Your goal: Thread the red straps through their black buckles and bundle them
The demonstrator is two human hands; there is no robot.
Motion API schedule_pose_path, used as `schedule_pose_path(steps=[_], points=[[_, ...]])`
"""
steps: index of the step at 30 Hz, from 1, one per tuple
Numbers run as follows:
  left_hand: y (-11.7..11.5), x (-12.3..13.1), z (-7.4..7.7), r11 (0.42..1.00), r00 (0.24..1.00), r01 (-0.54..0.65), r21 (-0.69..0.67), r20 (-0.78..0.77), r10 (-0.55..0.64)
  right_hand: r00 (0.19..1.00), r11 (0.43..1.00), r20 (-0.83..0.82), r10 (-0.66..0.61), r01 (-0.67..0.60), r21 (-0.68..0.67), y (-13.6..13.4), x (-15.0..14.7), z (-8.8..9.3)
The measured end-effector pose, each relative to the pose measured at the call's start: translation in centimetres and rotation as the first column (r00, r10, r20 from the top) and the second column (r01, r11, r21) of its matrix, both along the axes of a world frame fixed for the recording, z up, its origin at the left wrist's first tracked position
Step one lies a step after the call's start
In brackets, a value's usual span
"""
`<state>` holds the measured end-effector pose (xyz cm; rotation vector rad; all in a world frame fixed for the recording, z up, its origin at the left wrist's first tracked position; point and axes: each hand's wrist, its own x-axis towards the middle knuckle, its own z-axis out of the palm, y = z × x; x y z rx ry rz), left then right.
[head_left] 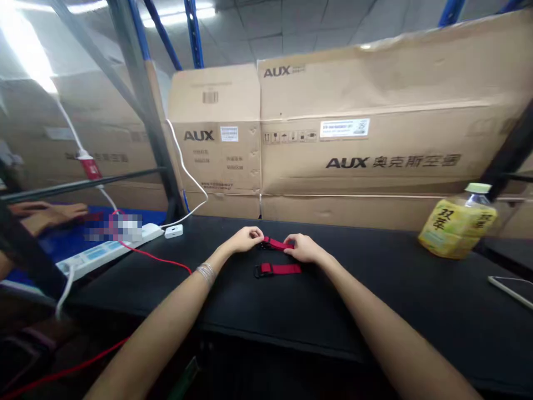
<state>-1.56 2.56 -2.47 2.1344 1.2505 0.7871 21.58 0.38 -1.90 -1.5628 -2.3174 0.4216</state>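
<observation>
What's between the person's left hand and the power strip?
The head view shows a small white plug box and a red cable between the left hand and the power strip.

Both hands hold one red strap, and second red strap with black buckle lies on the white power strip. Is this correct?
No. In the head view, the second red strap lies on the black table, not on the white power strip. The rest is right.

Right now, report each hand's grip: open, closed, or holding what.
Left hand: closed, holding the red webbing strap beside its black buckle.
Right hand: closed, pinching the strap's other end.
</observation>
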Motion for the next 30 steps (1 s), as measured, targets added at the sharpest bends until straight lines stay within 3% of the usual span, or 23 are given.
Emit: schedule_pose_path(steps=[11, 30], points=[[-0.02, 0.05, 0.07, 1.0, 1.0, -0.002, 0.014, -0.01, 0.002, 1.0, 1.0, -0.02, -0.002, 0.002, 0.0, 0.6, 0.22, -0.52], [-0.09, 0.0, 0.16, 1.0, 1.0, 0.014, 0.001, -0.02, -0.014, 0.995, 0.996, -0.094, -0.039, 0.031, -0.083, 0.24, 0.57, 0.44]])
